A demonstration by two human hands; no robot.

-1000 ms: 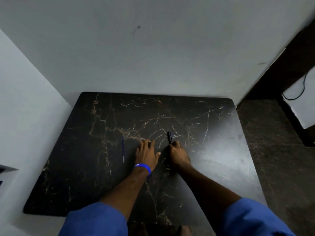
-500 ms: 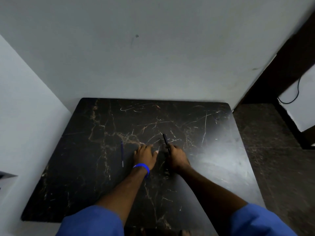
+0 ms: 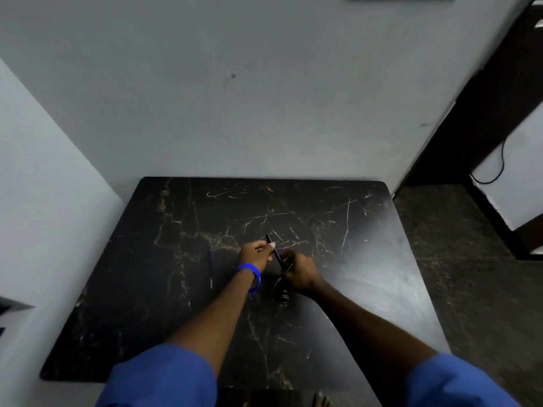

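Note:
A black pen [image 3: 273,248] is held just above the middle of a black marble-patterned table [image 3: 367,274]. My right hand [image 3: 298,271] grips its near end with curled fingers. My left hand [image 3: 255,254], with a blue band on the wrist, pinches the pen's far part between thumb and fingertips. The pen's tip points away from me and to the left. A blue pen [image 3: 210,267] lies flat on the table a little to the left of my left hand, untouched.
The table stands in a corner, with a grey wall [image 3: 235,98] behind it and another on the left. To the right lies dark floor [image 3: 470,274], with a dark door frame and a black cable [image 3: 496,168] farther back.
My left hand has lifted off the table, where it lay flat, and taken hold of the black pen. My right hand has raised the pen slightly. The camera has tilted up.

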